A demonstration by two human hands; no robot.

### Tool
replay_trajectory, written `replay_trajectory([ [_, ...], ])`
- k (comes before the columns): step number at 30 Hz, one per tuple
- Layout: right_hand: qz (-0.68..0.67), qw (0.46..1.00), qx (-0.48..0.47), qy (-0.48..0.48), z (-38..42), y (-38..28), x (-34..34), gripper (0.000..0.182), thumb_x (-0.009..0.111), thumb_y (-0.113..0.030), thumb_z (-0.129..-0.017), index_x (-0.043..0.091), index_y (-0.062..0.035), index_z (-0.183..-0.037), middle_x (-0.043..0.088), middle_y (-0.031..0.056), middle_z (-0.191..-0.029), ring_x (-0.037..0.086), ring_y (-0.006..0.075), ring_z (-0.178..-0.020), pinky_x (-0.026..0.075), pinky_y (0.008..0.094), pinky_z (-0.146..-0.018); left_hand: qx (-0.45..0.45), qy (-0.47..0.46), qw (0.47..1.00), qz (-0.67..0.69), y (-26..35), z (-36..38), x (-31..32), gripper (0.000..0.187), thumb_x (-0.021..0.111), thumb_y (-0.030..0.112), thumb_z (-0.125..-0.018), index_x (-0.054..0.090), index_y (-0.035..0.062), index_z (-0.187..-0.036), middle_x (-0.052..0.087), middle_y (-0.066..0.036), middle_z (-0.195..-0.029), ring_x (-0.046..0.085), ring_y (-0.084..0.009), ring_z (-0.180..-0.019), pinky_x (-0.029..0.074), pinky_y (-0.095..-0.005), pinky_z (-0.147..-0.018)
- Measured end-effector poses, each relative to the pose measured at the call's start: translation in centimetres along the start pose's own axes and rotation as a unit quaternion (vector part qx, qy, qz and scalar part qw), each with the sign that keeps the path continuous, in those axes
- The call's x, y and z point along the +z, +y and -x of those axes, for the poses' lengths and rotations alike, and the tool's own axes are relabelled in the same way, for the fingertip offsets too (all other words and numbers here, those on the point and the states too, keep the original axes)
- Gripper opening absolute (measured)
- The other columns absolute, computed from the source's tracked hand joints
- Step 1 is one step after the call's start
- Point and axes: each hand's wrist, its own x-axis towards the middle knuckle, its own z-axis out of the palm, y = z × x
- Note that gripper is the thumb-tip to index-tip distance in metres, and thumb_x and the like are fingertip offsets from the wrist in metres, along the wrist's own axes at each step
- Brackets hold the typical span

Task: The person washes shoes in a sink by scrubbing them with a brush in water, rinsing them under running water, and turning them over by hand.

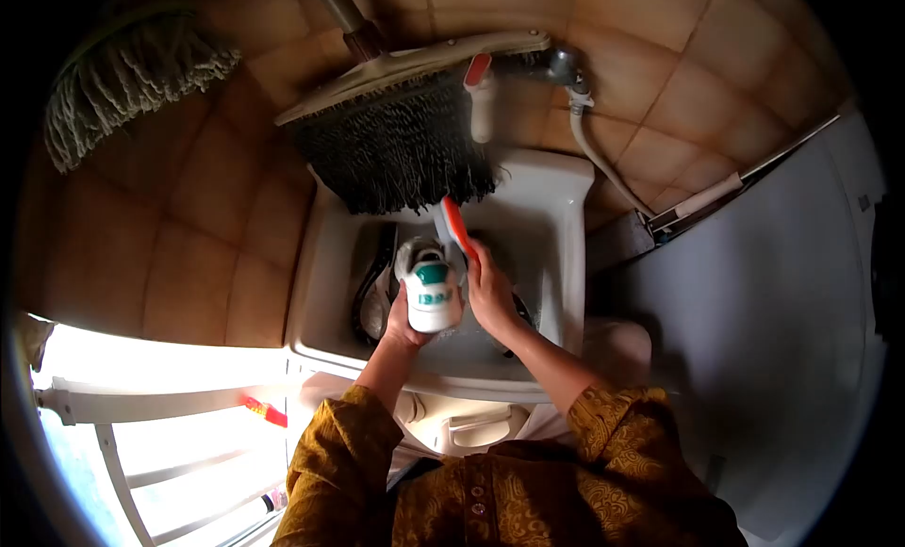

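Over a white sink (568,264), my left hand (407,323) is wrapped round a white shoe (434,307) with a green heel patch, its heel facing me. My right hand (488,291) grips an orange-red brush (455,225), whose pale bristle side faces the shoe's opening. Whether the bristles touch the shoe cannot be made out. Down in the basin, left of the held shoe, rests a dark and white shoe (375,297). Another dark item is partly hidden behind my right hand and wrist.
A broom with dark bristles (396,151) hangs over the sink's back edge. Beside it are a red and white brush (480,99) and a tap (563,66) with a hose (603,161). A mop head (132,85) hangs upper left. A grey panel (754,283) stands right.
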Motion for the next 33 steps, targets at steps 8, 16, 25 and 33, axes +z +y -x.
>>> replay_trajectory([
  [8, 0.076, 0.995, -0.037, -0.048, 4.3, 0.7, 0.5, 0.038, 0.045, -0.01, -0.088, 0.04, -0.0057, -0.126, 0.059, 0.0248, -0.091, 0.058, 0.0405, -0.082, 0.047, 0.0447, -0.065, -0.034, -0.027, 0.991, 0.13, 1.2, -1.9, -2.9, 0.038, 0.031, 0.031, -0.092, 0.05, 0.0064, -0.114, 0.055, -0.013, -0.113, 0.049, -0.0327, -0.105, 0.041, -0.0455, -0.092],
  [16, 0.422, 0.842, 0.061, -0.331, -1.4, 10.2, 2.6, 0.033, 0.048, -0.016, -0.086, 0.045, 0.0013, -0.114, 0.061, 0.0173, -0.094, 0.062, 0.031, -0.08, 0.051, 0.0374, -0.065, 0.018, 0.136, 0.959, -0.247, 1.4, -3.7, -5.5, 0.05, 0.041, 0.043, -0.092, 0.044, 0.0065, -0.125, 0.056, -0.012, -0.115, 0.055, -0.0275, -0.1, 0.044, -0.0363, -0.087],
  [25, 0.556, 0.772, -0.104, -0.289, 2.8, 17.4, 7.0, 0.033, 0.057, -0.012, -0.081, 0.052, -0.0075, -0.113, 0.054, 0.0103, -0.085, 0.06, 0.0204, -0.076, 0.048, 0.0365, -0.065, 0.052, 0.399, 0.466, -0.788, 2.0, -6.2, -9.3, 0.067, 0.049, 0.045, -0.084, 0.026, 0.0117, -0.137, 0.045, -0.018, -0.125, 0.049, -0.0318, -0.11, 0.037, -0.0396, -0.091],
  [33, 0.436, 0.815, -0.091, -0.37, 0.5, 11.2, 4.7, 0.024, 0.04, -0.005, -0.084, 0.056, -0.0012, -0.102, 0.059, 0.0161, -0.089, 0.058, 0.0287, -0.082, 0.045, 0.0374, -0.071, -0.065, 0.342, 0.831, -0.434, 6.2, -6.3, -14.1, 0.058, 0.054, 0.034, -0.087, 0.031, 0.0101, -0.134, 0.038, -0.01, -0.134, 0.043, -0.0272, -0.117, 0.038, -0.0406, -0.094],
])
